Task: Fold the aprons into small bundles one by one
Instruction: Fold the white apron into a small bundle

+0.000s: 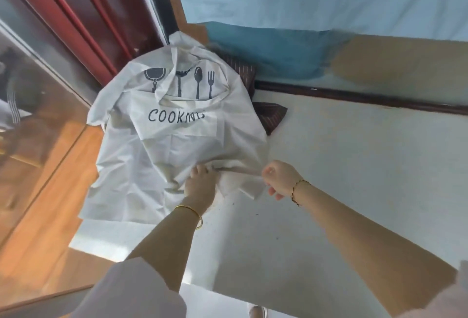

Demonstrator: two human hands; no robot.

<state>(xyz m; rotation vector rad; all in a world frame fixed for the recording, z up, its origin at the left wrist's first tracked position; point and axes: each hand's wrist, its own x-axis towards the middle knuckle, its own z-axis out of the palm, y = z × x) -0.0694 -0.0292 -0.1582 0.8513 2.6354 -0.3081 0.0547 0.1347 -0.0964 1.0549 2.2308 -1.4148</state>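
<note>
On table (354, 165), white apron (177, 145) (COOKING print): left hand (200, 184) grips hem; right hand (278, 178) seemingly pinches bunched corner.

White apron (177, 145), centre of frame: dark grey print of pan, spatula, spoon and fork above the word COOKING in the same grey. Behind it at centre right, dark brown cloth (272, 115) with thin pale stripes; off-white table (354, 165) lower right, blue fabric (266, 46) across the top, orange-brown wooden floor (50, 191) at left. Gold bangle (192, 212) on the left wrist, dark-and-gold cord bracelet (296, 191) on the right.
</note>
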